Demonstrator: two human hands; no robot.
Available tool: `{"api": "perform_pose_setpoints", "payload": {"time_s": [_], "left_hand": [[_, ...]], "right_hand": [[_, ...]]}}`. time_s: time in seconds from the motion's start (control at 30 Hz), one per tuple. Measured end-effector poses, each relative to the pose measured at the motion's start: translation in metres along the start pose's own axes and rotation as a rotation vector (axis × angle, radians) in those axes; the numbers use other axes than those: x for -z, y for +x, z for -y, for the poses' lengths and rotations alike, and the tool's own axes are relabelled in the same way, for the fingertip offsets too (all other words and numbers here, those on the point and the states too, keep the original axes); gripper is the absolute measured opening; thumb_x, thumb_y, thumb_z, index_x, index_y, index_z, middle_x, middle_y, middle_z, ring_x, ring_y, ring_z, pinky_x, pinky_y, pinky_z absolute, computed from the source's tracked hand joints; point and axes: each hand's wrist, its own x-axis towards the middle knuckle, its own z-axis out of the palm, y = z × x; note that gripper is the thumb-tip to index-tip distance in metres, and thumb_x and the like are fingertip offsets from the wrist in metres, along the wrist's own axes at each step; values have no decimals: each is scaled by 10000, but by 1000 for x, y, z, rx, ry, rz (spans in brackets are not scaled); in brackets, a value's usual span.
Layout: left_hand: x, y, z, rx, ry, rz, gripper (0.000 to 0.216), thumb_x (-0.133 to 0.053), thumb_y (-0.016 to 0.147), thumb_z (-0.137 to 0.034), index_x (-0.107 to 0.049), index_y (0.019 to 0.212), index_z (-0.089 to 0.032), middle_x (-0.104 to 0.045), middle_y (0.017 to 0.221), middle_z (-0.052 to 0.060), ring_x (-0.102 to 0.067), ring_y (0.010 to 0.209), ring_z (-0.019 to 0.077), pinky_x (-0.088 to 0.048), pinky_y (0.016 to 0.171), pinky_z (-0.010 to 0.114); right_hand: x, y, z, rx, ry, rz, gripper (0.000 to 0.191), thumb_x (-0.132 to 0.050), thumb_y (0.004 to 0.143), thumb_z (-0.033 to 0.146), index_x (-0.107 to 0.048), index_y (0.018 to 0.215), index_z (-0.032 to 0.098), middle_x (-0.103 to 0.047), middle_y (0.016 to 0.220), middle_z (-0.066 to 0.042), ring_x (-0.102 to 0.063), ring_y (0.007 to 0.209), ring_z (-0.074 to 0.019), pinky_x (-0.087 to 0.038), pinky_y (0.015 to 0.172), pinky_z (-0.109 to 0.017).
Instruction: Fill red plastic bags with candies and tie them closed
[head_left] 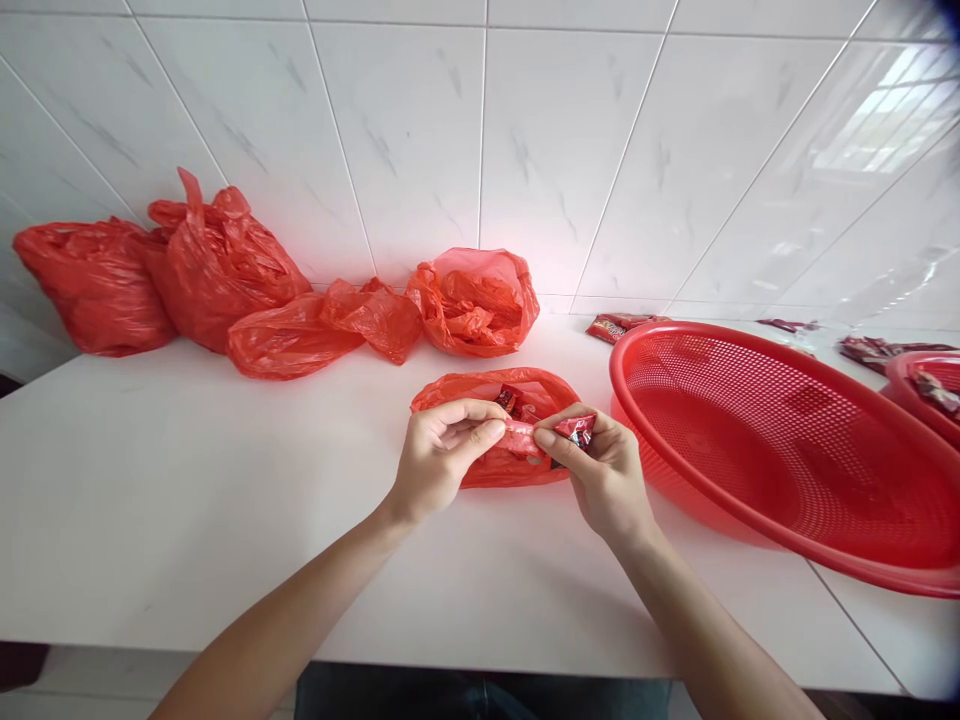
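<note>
A small pinkish-red packet (pixel 519 437) is stretched between my two hands. My left hand (pixel 446 455) pinches its left end between thumb and forefinger. At its right end, my right hand (pixel 596 460) pinches it in the same way. A shiny red wrapper (pixel 576 430) with dark and white print also shows at the right fingers; whether it belongs to the same packet, I cannot tell. Just beneath both hands lies an open red plastic bag (pixel 450 392) with several small dark and red wrapped pieces (pixel 508 400) inside, partly hidden by my fingers.
A big red perforated basket (pixel 750 440) stands on the right, beside a smaller red basket (pixel 922 370). Red packets (pixel 619 325) lie behind the big one. Knotted red bags (pixel 214 265) and an opened red bag (pixel 480 300) line the tiled wall on the white counter (pixel 225 500).
</note>
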Motion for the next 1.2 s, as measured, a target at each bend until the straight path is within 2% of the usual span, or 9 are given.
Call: {"api": "perform_pose_setpoints", "payload": {"time_s": [0.2,0.57,0.73,0.87,1.2], "left_hand": [[3,2,4,100,-146,15,130,-781,777,-278,-767,856,-176,-757,912,67,-709,883,221,-598,839,373],[4,-3,-7,-142,91,67,63,-697,866,-232,-739,870,-184,-721,920,55,-683,894,197,-583,845,342],[5,-1,-1,-127,88,78,56,-693,869,-224,-726,886,-181,-709,945,47,-678,925,178,-572,849,291],[4,1,2,-74,54,68,51,-709,859,-228,-726,890,-191,-726,904,24,-689,865,153,-579,814,261],[3,-1,-7,-81,44,39,53,-724,843,-214,-757,840,-172,-743,869,39,-697,839,175,-592,820,306]], "right_hand": [[2,0,-1,16,32,16,132,-805,763,305,-717,786,209,-648,684,-7,-532,606,-131,-436,594,-286],[3,0,-1,32,-14,36,116,-777,800,301,-703,788,212,-648,681,-3,-554,615,-137,-450,605,-292],[2,-2,-1,143,-205,-52,100,-759,816,317,-722,815,224,-691,734,-18,-617,652,-158,-498,620,-299],[1,-4,-1,195,-249,-85,71,-754,821,304,-726,826,238,-697,765,-16,-626,658,-157,-502,606,-291],[2,1,-2,-12,110,61,90,-788,791,259,-710,779,215,-653,693,6,-567,602,-127,-461,610,-288]]}}
